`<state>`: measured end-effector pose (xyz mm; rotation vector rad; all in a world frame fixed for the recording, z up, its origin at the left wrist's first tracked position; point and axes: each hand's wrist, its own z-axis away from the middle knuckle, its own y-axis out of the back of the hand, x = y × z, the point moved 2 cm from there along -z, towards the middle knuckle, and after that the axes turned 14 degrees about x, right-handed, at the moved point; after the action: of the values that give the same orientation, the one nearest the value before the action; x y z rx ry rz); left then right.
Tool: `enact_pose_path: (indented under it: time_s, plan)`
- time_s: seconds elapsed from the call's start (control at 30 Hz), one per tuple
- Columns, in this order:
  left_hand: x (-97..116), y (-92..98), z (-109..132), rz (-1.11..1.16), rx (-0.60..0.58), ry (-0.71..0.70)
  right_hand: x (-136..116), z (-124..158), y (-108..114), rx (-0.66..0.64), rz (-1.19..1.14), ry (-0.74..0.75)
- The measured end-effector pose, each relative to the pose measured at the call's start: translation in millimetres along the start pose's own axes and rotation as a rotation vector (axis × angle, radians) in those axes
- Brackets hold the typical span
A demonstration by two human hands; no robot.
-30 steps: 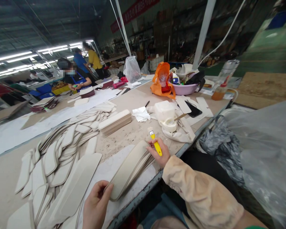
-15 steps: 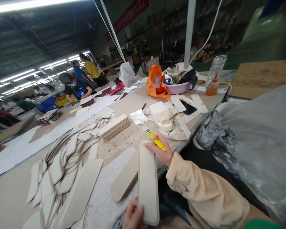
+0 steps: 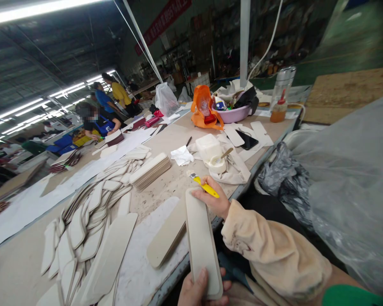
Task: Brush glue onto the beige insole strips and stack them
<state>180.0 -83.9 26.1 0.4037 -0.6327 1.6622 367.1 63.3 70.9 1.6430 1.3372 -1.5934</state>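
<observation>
A long beige panel with rounded corners [image 3: 201,238] is held at the table's front edge. Its lower end lies in my left hand [image 3: 199,287], thumb on top and fingers beneath. At the upper end, my right hand [image 3: 215,199] pinches the panel while also gripping a yellow-handled paintbrush [image 3: 206,187], bristles pointing away to the left. Just left of the held panel is a stack of similar panels [image 3: 167,236], its top one bare. More beige pieces [image 3: 89,221] lie heaped farther left, and a neat stack [image 3: 150,170] stands behind.
A white tub [image 3: 208,146] and a small cup with a stick [image 3: 217,163] sit beyond my right hand. Behind them are an orange bag [image 3: 204,108], a purple basin [image 3: 232,114] and a glue bottle [image 3: 278,111]. Plastic sheeting [image 3: 354,191] hangs at right. A co-worker [image 3: 104,121] works across the table.
My left hand has shifted right along the panel's lower end, its thumb now lying on top. The panel's lower end has swung right. The right hand keeps the brush and the upper end.
</observation>
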Motion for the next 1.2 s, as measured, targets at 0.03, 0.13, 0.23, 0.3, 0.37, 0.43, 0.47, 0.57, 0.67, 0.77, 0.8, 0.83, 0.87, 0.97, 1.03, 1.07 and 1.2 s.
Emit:
enact_pose_path:
  time_s: [0.03,0.13,0.23,0.3,0.37,0.43,0.47,0.57,0.67,0.77,0.8,0.83,0.87,0.97,1.03,1.07,1.2]
  plan:
    - [0,-0.8,1,0.013,-0.005,-0.007,1,-1,0,-0.005,0.009,-0.001]
    - [0,-4.6,6,0.039,-0.048,-0.034,2,-2,2,-0.013,0.043,-0.002]
    - [2,-8.2,13,0.043,-0.086,-0.073,4,-3,3,-0.018,0.073,-0.001]
    - [5,-9.0,16,0.055,-0.108,-0.082,5,-3,4,-0.017,0.078,-0.001]
    - [7,-8.5,19,0.096,-0.147,-0.053,7,-3,3,-0.018,0.073,-0.001]
    - [9,-7.5,21,0.154,-0.196,0.003,9,-3,3,-0.018,0.057,0.002]
    - [10,-7.0,21,0.181,-0.218,0.027,10,-3,3,-0.019,0.050,0.004]
    - [11,-5.6,22,0.209,-0.245,0.034,12,-3,3,-0.020,0.038,0.007]
    - [8,-4.0,19,0.150,-0.197,-0.026,13,-3,4,-0.016,0.062,0.008]
    - [3,-2.7,14,0.097,-0.139,-0.051,14,-4,4,-0.018,0.098,0.023]
    - [2,-2.6,13,0.096,-0.129,-0.048,14,-4,4,-0.021,0.108,0.033]
    - [2,-2.5,12,0.098,-0.125,-0.045,14,-4,4,-0.022,0.117,0.044]
    - [1,-2.5,12,0.100,-0.125,-0.041,14,-4,5,-0.021,0.127,0.054]
    - [0,-2.5,12,0.105,-0.131,-0.031,13,-4,5,-0.018,0.162,0.065]
    - [0,-2.4,12,0.104,-0.133,-0.033,12,-3,5,-0.024,0.178,0.062]
    - [-1,-2.3,12,0.103,-0.131,-0.034,11,-3,5,-0.029,0.186,0.064]
    - [-2,-2.2,11,0.104,-0.107,-0.034,8,-3,4,-0.042,0.204,0.084]
